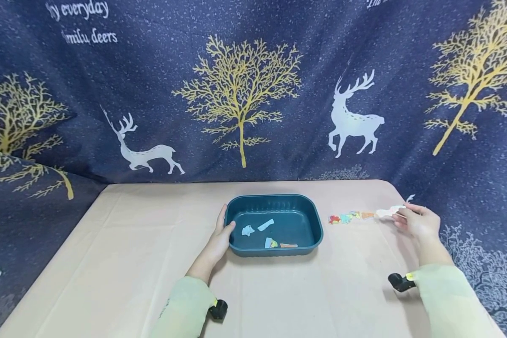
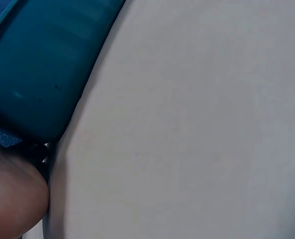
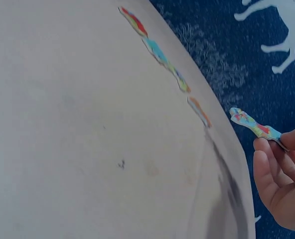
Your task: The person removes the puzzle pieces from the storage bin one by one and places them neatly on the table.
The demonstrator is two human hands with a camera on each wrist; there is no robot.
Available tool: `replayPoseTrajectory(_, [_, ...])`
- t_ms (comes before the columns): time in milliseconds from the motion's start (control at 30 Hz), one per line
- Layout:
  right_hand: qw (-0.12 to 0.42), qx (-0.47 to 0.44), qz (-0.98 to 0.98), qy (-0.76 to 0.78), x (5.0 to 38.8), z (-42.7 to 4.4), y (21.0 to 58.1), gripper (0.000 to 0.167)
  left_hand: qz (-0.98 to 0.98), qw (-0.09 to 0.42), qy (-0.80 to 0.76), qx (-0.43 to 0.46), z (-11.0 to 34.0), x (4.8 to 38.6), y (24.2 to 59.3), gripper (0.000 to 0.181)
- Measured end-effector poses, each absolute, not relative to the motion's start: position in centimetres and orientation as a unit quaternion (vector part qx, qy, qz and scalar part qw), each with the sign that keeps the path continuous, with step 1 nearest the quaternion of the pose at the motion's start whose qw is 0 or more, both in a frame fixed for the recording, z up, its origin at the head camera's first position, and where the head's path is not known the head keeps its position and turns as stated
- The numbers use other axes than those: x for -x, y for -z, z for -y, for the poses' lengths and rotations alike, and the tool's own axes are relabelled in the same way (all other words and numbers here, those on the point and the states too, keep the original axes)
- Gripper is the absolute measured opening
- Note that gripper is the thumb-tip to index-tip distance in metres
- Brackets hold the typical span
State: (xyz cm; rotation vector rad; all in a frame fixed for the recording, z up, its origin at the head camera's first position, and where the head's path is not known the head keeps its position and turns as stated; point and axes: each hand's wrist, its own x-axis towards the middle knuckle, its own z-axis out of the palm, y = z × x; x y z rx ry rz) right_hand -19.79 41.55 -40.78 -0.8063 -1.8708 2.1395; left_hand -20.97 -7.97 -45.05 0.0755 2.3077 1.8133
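Note:
A dark teal tray [image 1: 274, 252] stands on the table with several paper-like pieces in it, among them a pale blue strip [image 1: 265, 225] and an orange piece [image 1: 288, 245]. My left hand [image 1: 219, 237] holds the tray's left side, thumb at the rim; in the left wrist view part of that hand [image 2: 15, 199] shows by the tray [image 2: 38, 74]. Between thumb and fingers, my right hand [image 3: 287, 174] pinches a colourful flat piece [image 3: 257, 127], raised near the table's right edge. Beside it a row of pieces, with a red one [image 1: 334, 219] and an orange one [image 3: 199, 111], lies on the table.
A pale cloth covers the table [image 1: 110, 263]. Behind and beside it hangs a dark blue fabric [image 1: 279, 155] with white deer and yellow trees. Black devices [image 1: 218, 310] sit at both wrists.

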Motion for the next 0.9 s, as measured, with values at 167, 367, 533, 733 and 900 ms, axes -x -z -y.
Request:
replayPoseTrajectory(167, [0.085, 0.287, 0.633, -0.714, 19.9, -42.2, 41.3, 0.012, -0.784, 0.108, -0.611, -0.022, 8.0, 20.9, 45.0, 0.060])
replayPoseTrajectory(367, [0.083, 0.301, 0.629, -0.712, 20.2, -42.3, 41.7, 0.015, -0.784, 0.118, -0.609, -0.019, 7.9, 20.9, 44.8, 0.060])
replayPoseTrajectory(533, [0.079, 0.314, 0.627, -0.709, 20.4, -42.2, 41.9, 0.015, -0.783, 0.119, -0.610, -0.021, 7.9, 20.9, 44.8, 0.060])
replayPoseTrajectory(733, [0.079, 0.311, 0.626, -0.711, 20.5, -41.7, 42.1, 0.015, -0.779, 0.118, -0.616, -0.022, 7.9, 20.9, 44.6, 0.060])
replayPoseTrajectory(900, [0.073, 0.304, 0.625, -0.715, 20.6, -41.4, 42.2, 0.014, -0.781, 0.118, -0.613, -0.023, 8.0, 20.8, 44.5, 0.060])
